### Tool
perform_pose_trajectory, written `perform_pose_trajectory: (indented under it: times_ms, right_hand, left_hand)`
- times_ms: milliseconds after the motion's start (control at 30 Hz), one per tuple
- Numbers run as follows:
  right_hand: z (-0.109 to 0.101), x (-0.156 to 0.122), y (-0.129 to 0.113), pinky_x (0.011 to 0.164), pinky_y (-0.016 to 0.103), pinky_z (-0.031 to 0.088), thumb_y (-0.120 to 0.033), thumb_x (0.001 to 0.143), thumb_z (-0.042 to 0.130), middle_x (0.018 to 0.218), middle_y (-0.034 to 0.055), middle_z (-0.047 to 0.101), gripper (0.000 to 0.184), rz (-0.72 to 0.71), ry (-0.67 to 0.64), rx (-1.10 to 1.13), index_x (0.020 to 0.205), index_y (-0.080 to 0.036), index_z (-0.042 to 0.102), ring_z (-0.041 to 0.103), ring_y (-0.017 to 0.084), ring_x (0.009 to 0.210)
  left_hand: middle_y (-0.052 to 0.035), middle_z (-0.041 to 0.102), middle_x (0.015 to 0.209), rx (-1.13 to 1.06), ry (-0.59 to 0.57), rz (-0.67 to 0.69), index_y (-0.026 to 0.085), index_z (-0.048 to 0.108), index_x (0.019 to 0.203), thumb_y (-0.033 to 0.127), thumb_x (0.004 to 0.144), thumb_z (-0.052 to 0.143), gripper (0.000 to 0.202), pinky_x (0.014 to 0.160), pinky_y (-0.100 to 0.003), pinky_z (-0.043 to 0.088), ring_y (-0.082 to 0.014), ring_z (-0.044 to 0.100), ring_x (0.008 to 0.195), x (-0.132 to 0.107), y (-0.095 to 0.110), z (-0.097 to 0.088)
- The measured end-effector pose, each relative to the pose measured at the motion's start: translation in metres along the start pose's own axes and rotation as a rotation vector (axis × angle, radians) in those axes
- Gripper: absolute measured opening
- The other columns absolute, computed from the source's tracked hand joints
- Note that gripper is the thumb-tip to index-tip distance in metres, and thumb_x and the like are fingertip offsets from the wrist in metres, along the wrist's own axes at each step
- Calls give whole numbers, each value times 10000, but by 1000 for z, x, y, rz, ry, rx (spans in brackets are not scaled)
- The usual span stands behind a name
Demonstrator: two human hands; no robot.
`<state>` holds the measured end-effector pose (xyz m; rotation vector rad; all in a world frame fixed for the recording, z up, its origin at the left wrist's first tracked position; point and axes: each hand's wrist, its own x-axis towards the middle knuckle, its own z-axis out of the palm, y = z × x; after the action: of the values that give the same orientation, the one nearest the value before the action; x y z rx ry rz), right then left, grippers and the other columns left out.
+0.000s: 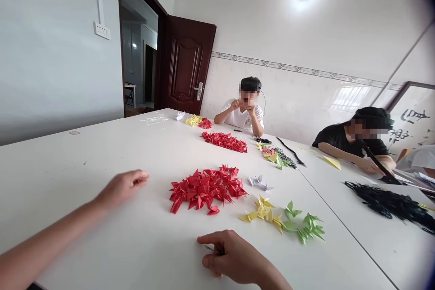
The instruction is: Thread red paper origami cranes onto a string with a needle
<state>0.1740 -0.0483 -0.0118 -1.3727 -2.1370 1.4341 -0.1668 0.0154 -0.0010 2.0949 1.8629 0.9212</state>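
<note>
- Pinching a needle (208,248) in your closed right hand (234,256).
- Resting your empty left hand (122,188) near the red cranes (207,189) on the counter (84,154).
- Judging them light, crushable, best taken by the body.

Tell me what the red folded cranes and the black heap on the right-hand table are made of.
The red cranes look like matte folded paper: sharp creases and thin, flat wings. The black heap may be folded paper too, but its dark, tangled mass hides the detail, so I cannot be sure.
</note>
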Motion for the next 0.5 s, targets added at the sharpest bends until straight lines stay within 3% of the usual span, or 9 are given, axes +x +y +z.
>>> perform_pose_trajectory:
  times_ms: [67,100,167,200,267,333,433,500]
  right_hand:
    - [1,-1,-1,550,204,414,-260,739,545,656,-28,591,384,6,14,4,1118,-291,602,596,117,573]
    - [2,-1,-2,540,202,408,-265,735,551,657,-29,584,374,4,30,0,1104,-289,609,586,116,569]
    - [2,-1,-5,526,199,393,-283,728,570,675,-26,581,323,-25,95,-13,1044,-272,637,556,113,575]
    - [1,-1,-7,522,197,385,-291,730,574,680,-23,578,284,-53,138,-11,1002,-254,650,537,110,580]
    - [0,-1,-12,513,195,375,-303,762,548,670,-17,563,233,-125,232,34,948,-213,655,502,106,579]
    - [-1,0,-16,518,201,395,-317,806,492,667,-5,554,266,-208,341,97,989,-187,636,503,112,587]
    - [-2,0,-20,645,253,469,-321,813,494,826,52,589,345,-381,588,69,1110,-180,595,562,160,732]
    - [-2,2,-20,734,289,487,-294,803,510,952,87,586,368,-457,721,18,1146,-181,578,576,191,839]
  left_hand:
    - [-88,665,949,92,141,-121,163,602,897,362,754,459,284,739,-314,456,-239,610,836,17,-23,-16]
    - [-102,642,1014,123,213,-94,156,605,915,338,760,438,292,774,-340,444,-253,588,896,22,-26,-19]
    - [-122,609,1058,70,276,-7,140,608,925,322,753,440,302,809,-363,428,-262,556,947,21,-13,-15]
    - [-112,617,1031,-49,238,-1,143,608,924,338,761,455,296,811,-355,430,-246,561,924,16,3,-7]
    - [-84,635,961,-384,-23,32,152,611,901,373,761,510,281,801,-332,442,-216,573,876,-4,46,17]
    - [-83,611,981,-745,-321,26,160,544,1065,391,782,521,367,745,-322,465,-191,576,838,-27,94,45]
    - [-91,457,1217,-1165,-527,-72,254,313,1277,401,761,591,605,772,-307,452,-153,550,906,-51,156,79]
    - [-68,496,1147,-1396,-654,-114,271,353,1226,453,771,564,533,748,-292,446,-149,549,912,-55,182,92]
